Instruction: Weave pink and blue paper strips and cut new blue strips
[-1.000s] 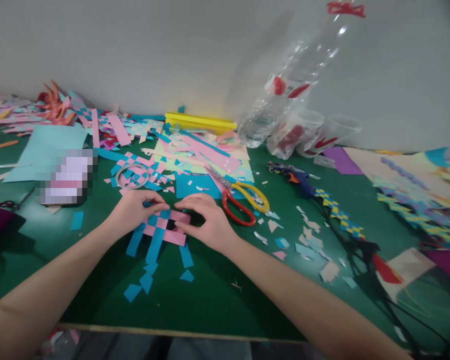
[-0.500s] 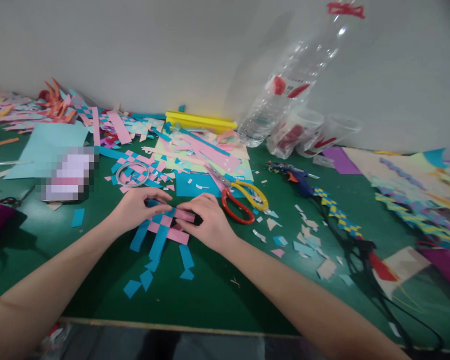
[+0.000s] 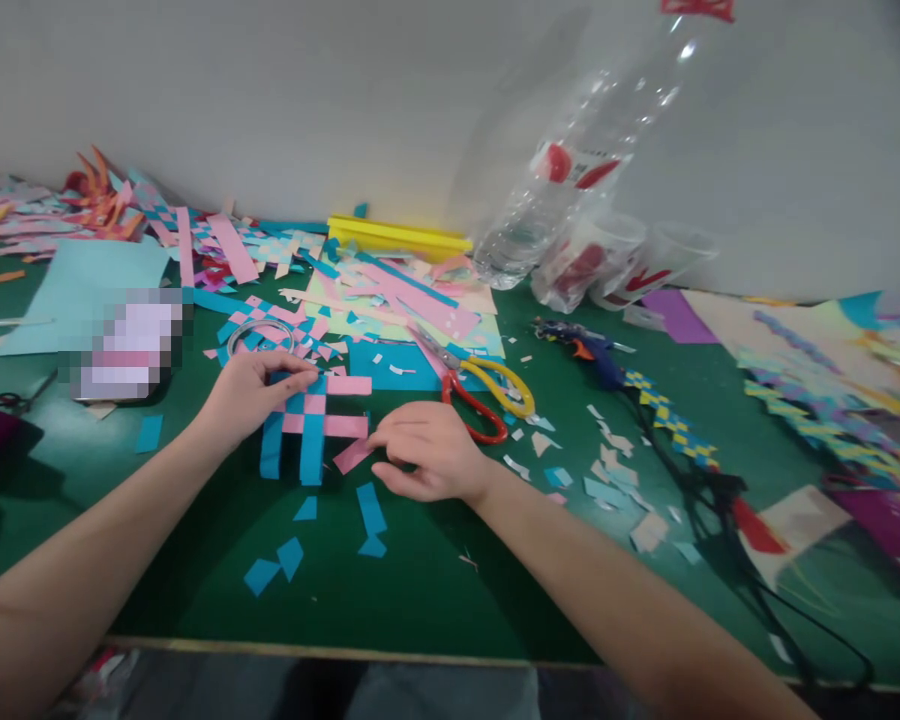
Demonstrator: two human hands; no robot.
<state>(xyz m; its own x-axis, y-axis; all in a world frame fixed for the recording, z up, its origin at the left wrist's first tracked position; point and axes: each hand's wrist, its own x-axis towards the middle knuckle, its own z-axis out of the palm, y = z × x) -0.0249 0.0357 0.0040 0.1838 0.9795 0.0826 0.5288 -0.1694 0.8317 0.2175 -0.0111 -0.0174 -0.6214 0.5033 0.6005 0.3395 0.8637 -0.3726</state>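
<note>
My left hand (image 3: pixel 259 392) is closed in a pinch on the upper left part of a small woven paper piece (image 3: pixel 313 405) of blue and pink strips. Two blue ends hang toward me, and two pink ends stick out to the right. My right hand (image 3: pixel 427 450) is just right of the weave, thumb and index finger apart. Its index fingertip touches a darker pink paper strip (image 3: pixel 354 456) lying at a slant; whether that strip joins the weave I cannot tell. Blue scraps (image 3: pixel 372 508) lie on the table below.
Scissors (image 3: pixel 487 400) with red and yellow handles lie beyond my right hand. A tape roll (image 3: pixel 261 325) and a phone (image 3: pixel 131 345) are at left. A tilted plastic bottle (image 3: pixel 562 170) and plastic cups (image 3: pixel 596 255) stand at the wall. A glue gun (image 3: pixel 592 355) with a cord lies right.
My right hand has moved down and a little right, off the weave's pink end that it was pinching. The weave now lies more squarely, with its pink ends uncovered. My left hand has shifted slightly left.
</note>
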